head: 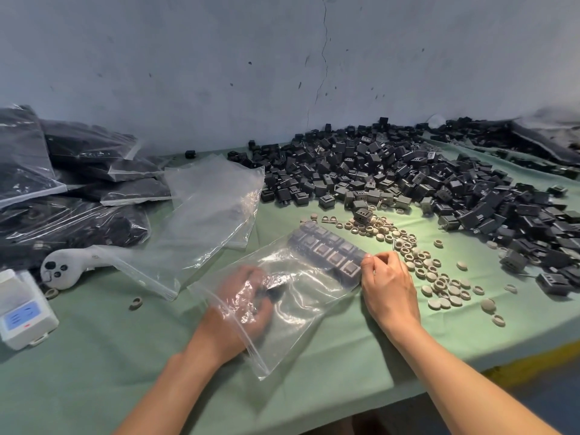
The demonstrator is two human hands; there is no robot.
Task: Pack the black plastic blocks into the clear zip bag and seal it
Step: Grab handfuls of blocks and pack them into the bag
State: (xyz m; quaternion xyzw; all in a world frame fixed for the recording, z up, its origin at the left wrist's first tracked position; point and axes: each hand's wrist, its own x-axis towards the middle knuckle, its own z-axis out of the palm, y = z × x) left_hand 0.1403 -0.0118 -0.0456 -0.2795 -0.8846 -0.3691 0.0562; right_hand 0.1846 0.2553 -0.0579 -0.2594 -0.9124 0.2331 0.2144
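A clear zip bag [301, 312] lies on the green table in front of me. Rows of black plastic blocks [329, 251] sit packed at its far end. My left hand [244, 302] is inside the bag, blurred, its fingers curled around a few dark blocks. My right hand [387, 284] pinches the bag's right edge beside the packed rows. A large heap of loose black blocks [423, 180] covers the table behind and to the right.
Empty clear bags [204, 215] lie to the left. Filled bags [62, 189] are stacked at far left. Grey rings and caps [439, 277] are scattered on the right. A white device [22, 312] and a white handle-shaped tool [72, 265] sit near the left edge.
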